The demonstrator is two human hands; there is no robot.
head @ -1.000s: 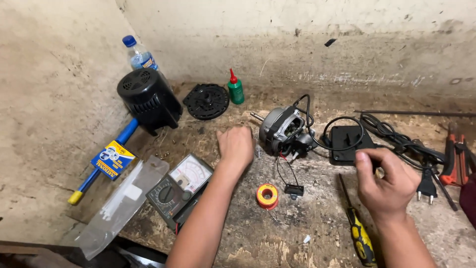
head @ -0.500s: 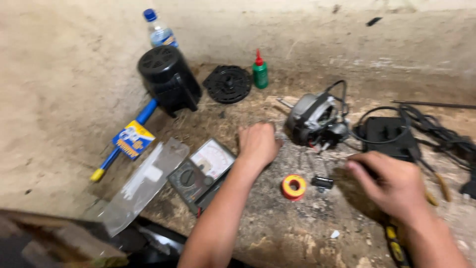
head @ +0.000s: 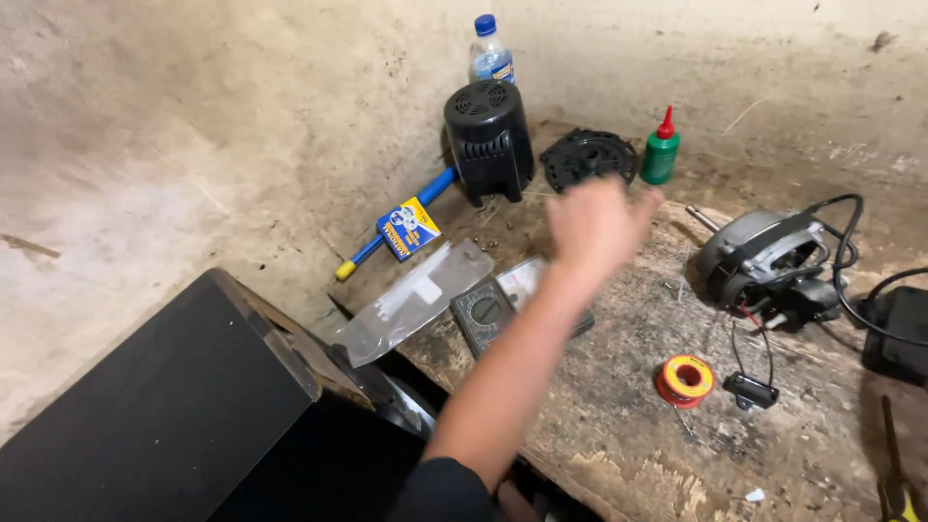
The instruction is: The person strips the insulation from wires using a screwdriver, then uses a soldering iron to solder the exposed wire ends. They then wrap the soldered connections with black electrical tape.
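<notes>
My left hand point(head: 594, 227) is stretched out over the worn wooden bench point(head: 619, 435), blurred by motion, fingers apart and holding nothing. It hovers just past a dark multimeter point(head: 480, 314) and short of a black round fan part point(head: 588, 158). Beside that part stands a green bottle with a red nozzle point(head: 661, 153). A grey electric motor point(head: 764, 261) with black leads lies to the right of the hand. My right hand is out of the frame.
A black ribbed housing point(head: 488, 140) and a water bottle point(head: 490, 53) stand against the wall. A clear plastic bag point(head: 411, 300), a blue-handled tool point(head: 406, 227), a solder spool point(head: 684, 379), a small black part point(head: 751, 391) and a black box point(head: 164, 406) are around.
The view has swung left and my right hand has left the frame. My left hand lifted off the bench near the multimeter and moved forward toward the round black part.
</notes>
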